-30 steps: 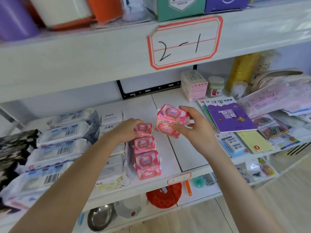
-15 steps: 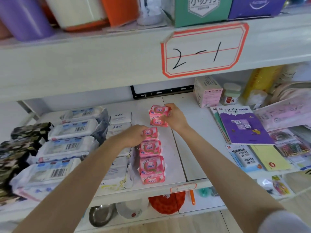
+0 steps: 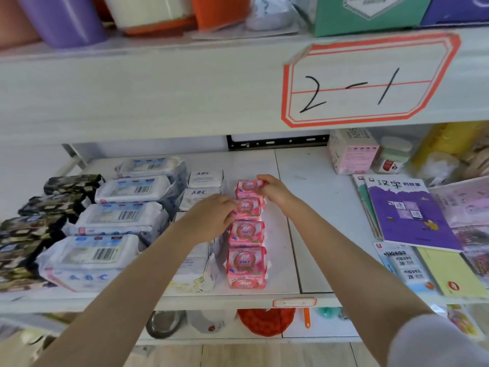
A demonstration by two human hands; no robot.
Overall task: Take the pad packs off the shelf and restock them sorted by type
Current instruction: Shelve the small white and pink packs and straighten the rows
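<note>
Since the earlier frames the right hand (image 3: 275,190) has carried its pink pad pack (image 3: 250,187) from mid-air down to the white shelf (image 3: 312,207), and the pack now sits at the far end of the pink row in the middle of the frame, touching the next pack in line. The right hand's fingers are wrapped over the pack's right end and top, gripping it. The left hand (image 3: 211,221) lies just left of the row, fingers curled against the second pink pack (image 3: 248,210) and pressing its left side; whether it truly pinches that pack or only steadies it cannot be told. Below these, toward the shelf's front edge, two more pink packs (image 3: 247,251) stand one behind the other, so the pink row runs front to back in a single line of four. Left of the row are small white packs marked ABC (image 3: 203,178), partly hidden by the left forearm. Further left is a column of larger white and blue packs with barcodes (image 3: 124,215), four deep. At the far left edge of the frame sit dark patterned packs (image 3: 39,215), stacked in a slanting column. On the right half of the shelf lie a purple book (image 3: 407,210), a pink box (image 3: 352,152) and a small jar (image 3: 391,157) near the back wall. A red-bordered label reading 2-1 (image 3: 367,80) is stuck to the face of the shelf above, upper right of the frame.
</note>
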